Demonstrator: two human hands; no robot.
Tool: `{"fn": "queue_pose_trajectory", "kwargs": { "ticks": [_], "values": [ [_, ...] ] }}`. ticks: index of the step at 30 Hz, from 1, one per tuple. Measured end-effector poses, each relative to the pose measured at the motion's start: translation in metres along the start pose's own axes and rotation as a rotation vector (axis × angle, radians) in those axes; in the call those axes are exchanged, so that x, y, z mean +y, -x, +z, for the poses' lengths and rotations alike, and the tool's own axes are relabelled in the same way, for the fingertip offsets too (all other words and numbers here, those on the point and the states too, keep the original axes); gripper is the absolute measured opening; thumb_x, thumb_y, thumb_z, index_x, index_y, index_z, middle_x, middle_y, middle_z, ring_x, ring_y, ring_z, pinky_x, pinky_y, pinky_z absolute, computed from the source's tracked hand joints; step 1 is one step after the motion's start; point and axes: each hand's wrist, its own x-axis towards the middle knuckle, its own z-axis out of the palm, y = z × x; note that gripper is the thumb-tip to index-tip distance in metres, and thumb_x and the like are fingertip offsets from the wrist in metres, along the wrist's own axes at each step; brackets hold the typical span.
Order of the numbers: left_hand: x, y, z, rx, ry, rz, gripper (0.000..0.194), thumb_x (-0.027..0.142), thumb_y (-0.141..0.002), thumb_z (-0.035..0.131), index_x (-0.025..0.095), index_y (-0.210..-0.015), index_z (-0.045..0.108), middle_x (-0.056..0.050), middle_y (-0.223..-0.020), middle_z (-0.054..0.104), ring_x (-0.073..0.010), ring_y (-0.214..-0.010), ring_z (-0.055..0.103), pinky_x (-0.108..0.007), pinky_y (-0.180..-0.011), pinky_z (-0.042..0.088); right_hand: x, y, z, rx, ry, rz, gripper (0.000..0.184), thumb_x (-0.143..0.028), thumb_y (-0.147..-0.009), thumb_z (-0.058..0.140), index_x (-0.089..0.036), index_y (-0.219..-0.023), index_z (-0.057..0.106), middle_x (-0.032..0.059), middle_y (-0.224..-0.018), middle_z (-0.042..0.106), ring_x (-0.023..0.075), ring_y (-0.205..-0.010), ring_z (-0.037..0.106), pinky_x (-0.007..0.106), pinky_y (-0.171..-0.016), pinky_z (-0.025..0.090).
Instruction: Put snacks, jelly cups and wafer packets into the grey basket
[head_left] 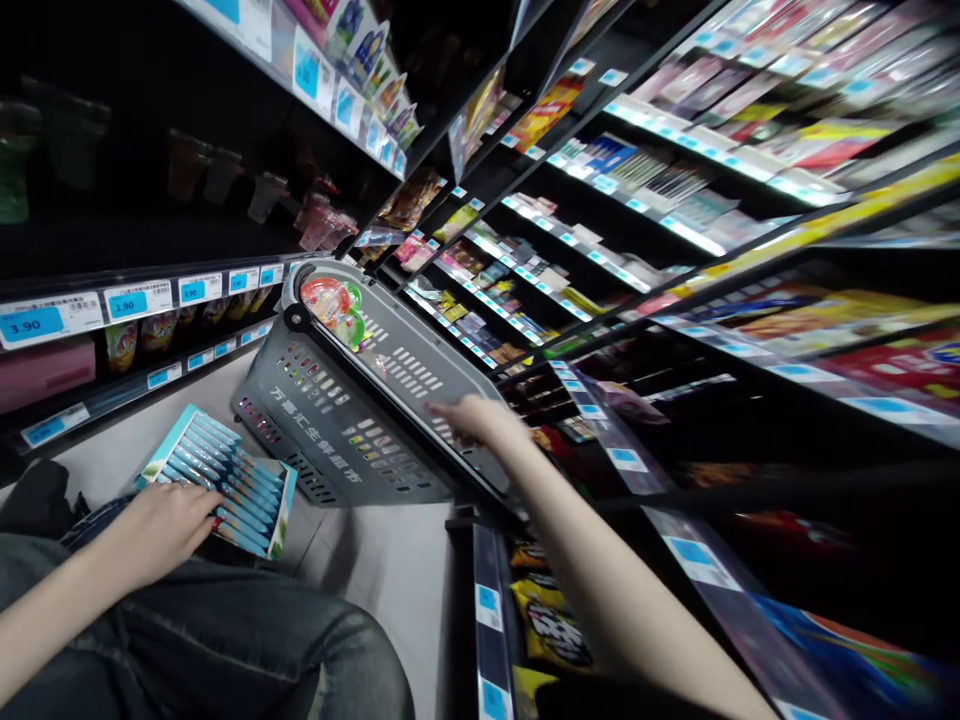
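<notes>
My left hand (161,525) is closed on the near edge of an open display box (281,510) of slim blue packets, low at the left by my knee. The blue packets (217,465) stand in two tight rows; a small red spot shows by my fingertips. My right hand (476,420) reaches over the grey shopping basket (330,420), index finger stretched out, with nothing visible in it. Its other fingers are partly hidden and blurred. Inside the basket, at its far end, lie round packs with red and green rims (334,305).
Shelves with price tags (139,300) run along the left, holding clear cups (266,195) and bagged snacks. Tall racks of packaged goods (637,175) fill the right, blurred. Yellow-black bags (551,620) sit low beside my right forearm. Pale floor (397,560) shows before my knees.
</notes>
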Motion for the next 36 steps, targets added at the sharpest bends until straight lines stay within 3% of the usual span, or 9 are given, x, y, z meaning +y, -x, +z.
{"fn": "queue_pose_trajectory", "kwargs": {
  "ticks": [2, 4, 6, 8, 9, 13, 17, 28, 36],
  "values": [
    [-0.001, -0.001, 0.0, -0.032, -0.069, -0.019, 0.026, 0.024, -0.087, 0.039, 0.021, -0.099, 0.061, -0.008, -0.09, 0.07, -0.0228, -0.085, 0.065, -0.033, -0.073, 0.049, -0.01, 0.03, -0.019, 0.287, -0.05, 0.006, 0.034, -0.041, -0.084, 0.045, -0.016, -0.063, 0.053, 0.0074, -0.06, 0.055, 0.0214, -0.062, 0.055, 0.033, -0.059, 0.039],
    [-0.003, -0.002, 0.0, -0.062, -0.152, -0.038, 0.025, 0.023, -0.087, 0.039, 0.018, -0.096, 0.061, -0.01, -0.087, 0.07, -0.0249, -0.083, 0.065, -0.036, -0.071, 0.049, -0.029, 0.072, -0.02, 0.532, -0.21, -0.239, 0.036, -0.039, -0.089, 0.034, -0.018, -0.064, 0.049, 0.0037, -0.06, 0.053, 0.016, -0.057, 0.051, 0.027, -0.057, 0.036],
    [-0.005, -0.002, 0.001, -0.075, -0.215, -0.056, 0.025, 0.022, -0.086, 0.039, 0.015, -0.094, 0.061, -0.012, -0.085, 0.069, -0.0284, -0.08, 0.065, -0.04, -0.067, 0.049, -0.056, 0.111, 0.005, 0.267, -0.22, -0.563, 0.039, -0.036, -0.091, 0.027, -0.019, -0.064, 0.048, 0.0023, -0.058, 0.052, 0.0136, -0.054, 0.05, 0.024, -0.054, 0.035],
    [-0.007, -0.001, 0.002, -0.076, -0.247, -0.071, 0.024, 0.02, -0.085, 0.039, 0.013, -0.094, 0.061, -0.015, -0.084, 0.069, -0.0316, -0.078, 0.065, -0.043, -0.064, 0.05, -0.086, 0.133, 0.052, -0.174, 0.007, -0.655, 0.03, -0.028, -0.092, 0.03, -0.017, -0.079, 0.054, 0.0057, -0.072, 0.061, 0.0152, -0.066, 0.056, 0.025, -0.061, 0.038],
    [-0.008, -0.001, 0.003, -0.075, -0.256, -0.076, 0.024, 0.019, -0.085, 0.039, 0.012, -0.094, 0.061, -0.016, -0.084, 0.069, -0.0325, -0.077, 0.065, -0.044, -0.063, 0.05, -0.099, 0.137, 0.08, -0.26, 0.046, -0.673, 0.022, -0.026, -0.09, 0.037, -0.016, -0.086, 0.056, 0.0076, -0.08, 0.063, 0.0166, -0.072, 0.058, 0.025, -0.063, 0.04],
    [-0.009, 0.0, 0.003, -0.079, -0.285, -0.078, 0.023, 0.016, -0.083, 0.041, 0.013, -0.093, 0.061, -0.014, -0.085, 0.07, -0.0315, -0.078, 0.066, -0.043, -0.065, 0.05, -0.125, 0.118, 0.174, -0.419, 0.119, -0.719, 0.015, -0.019, -0.083, 0.054, -0.012, -0.095, 0.06, 0.0105, -0.097, 0.064, 0.021, -0.097, 0.056, 0.032, -0.08, 0.043],
    [-0.008, 0.0, 0.002, -0.082, -0.311, -0.092, 0.024, 0.013, -0.082, 0.04, 0.013, -0.095, 0.06, -0.014, -0.085, 0.07, -0.0298, -0.078, 0.065, -0.041, -0.066, 0.05, -0.116, 0.095, 0.212, -0.476, 0.146, -0.727, 0.025, -0.03, -0.088, 0.051, -0.014, -0.107, 0.056, 0.0065, -0.104, 0.06, 0.0189, -0.097, 0.057, 0.04, -0.085, 0.045],
    [-0.008, -0.001, 0.001, -0.096, -0.273, -0.11, 0.023, 0.015, -0.082, 0.042, 0.012, -0.094, 0.061, -0.017, -0.085, 0.069, -0.0308, -0.079, 0.065, -0.041, -0.069, 0.048, -0.111, 0.094, 0.224, -0.543, 0.044, -0.726, 0.021, -0.02, -0.087, 0.05, -0.012, -0.105, 0.058, 0.0124, -0.107, 0.061, 0.0239, -0.114, 0.047, 0.041, -0.095, 0.036],
    [-0.006, -0.004, -0.01, 0.026, -0.154, -0.251, 0.031, 0.028, -0.085, 0.041, 0.014, -0.106, 0.059, -0.017, -0.094, 0.069, -0.0336, -0.089, 0.063, -0.047, -0.075, 0.048, -0.095, 0.077, 0.15, -0.399, -0.329, -0.607, 0.031, -0.024, -0.087, 0.042, -0.012, -0.113, 0.054, 0.0104, -0.112, 0.061, 0.0198, -0.103, 0.056, 0.029, -0.089, 0.04]
  ]
}}
